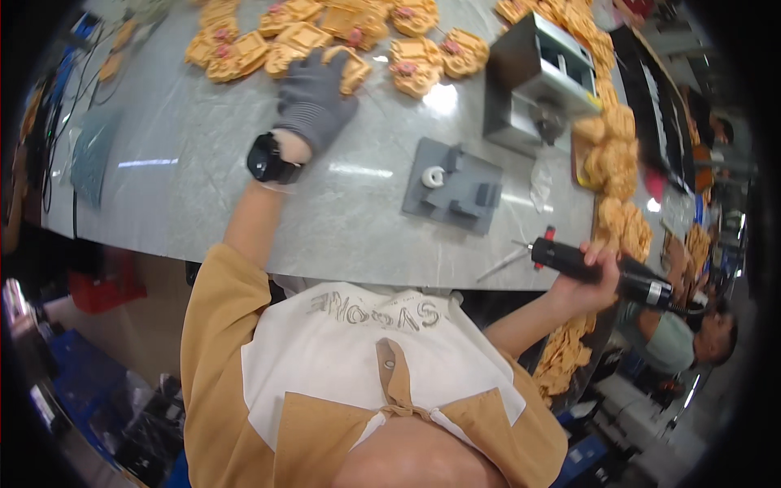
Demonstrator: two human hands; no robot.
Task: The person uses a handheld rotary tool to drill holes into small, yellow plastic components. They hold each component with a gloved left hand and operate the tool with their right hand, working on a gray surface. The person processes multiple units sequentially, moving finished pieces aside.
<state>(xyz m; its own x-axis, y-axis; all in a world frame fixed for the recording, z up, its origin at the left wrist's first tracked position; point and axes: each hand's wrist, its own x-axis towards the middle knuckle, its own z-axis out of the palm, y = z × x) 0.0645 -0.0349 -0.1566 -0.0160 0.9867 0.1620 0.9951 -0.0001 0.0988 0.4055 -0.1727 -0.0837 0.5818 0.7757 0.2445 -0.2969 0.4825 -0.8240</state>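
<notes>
My left hand (pixel 316 102), in a grey knit glove, reaches to the row of orange plastic parts at the far side of the table. Its fingers and thumb close around the edge of one orange plastic part (pixel 353 71); the fingertips are partly hidden. My bare right hand (pixel 600 272) is wrapped round a black electric screwdriver (pixel 561 259), held level near the table's front edge with its bit pointing left. Between my hands lies a grey fixture (pixel 453 187) with raised blocks and a small white ring-shaped piece (pixel 434 176) on it.
A metal box-shaped device (pixel 537 81) stands right of the fixture. More orange parts (pixel 614 154) are heaped along the right edge, beside a small clear bag (pixel 541 183). A plastic sheet (pixel 96 154) lies at the left. Another person (pixel 683 337) sits at the far right.
</notes>
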